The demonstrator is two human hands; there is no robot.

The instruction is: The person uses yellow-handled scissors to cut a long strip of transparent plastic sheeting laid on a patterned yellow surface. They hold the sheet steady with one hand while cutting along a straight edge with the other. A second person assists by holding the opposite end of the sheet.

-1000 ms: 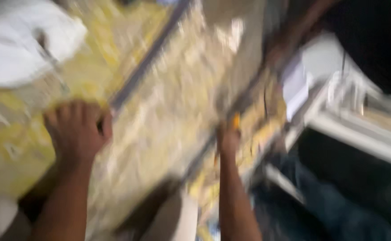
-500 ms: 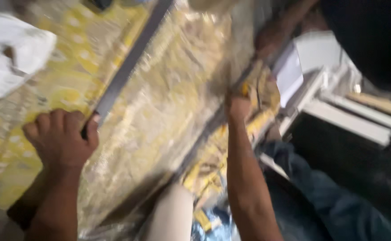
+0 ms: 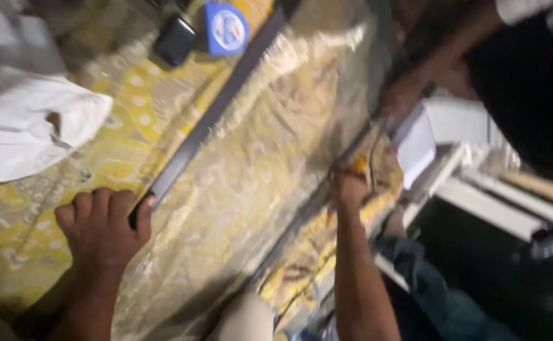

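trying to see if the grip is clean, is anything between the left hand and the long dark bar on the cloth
Nothing visible. The left hand lies right on the near end of the bar, fingers curled against it on the cloth. The white bag lies off to the side, clear of both.

White cloth (image 3: 24, 129) bunched at left on the table. Blue round tape measure (image 3: 227, 28) at top, black box (image 3: 175, 39) just beside it on its left. White paper (image 3: 414, 144) off the table's right edge. White frame (image 3: 497, 202) further right. Another person's hand (image 3: 403, 95) at the far edge, upper right.
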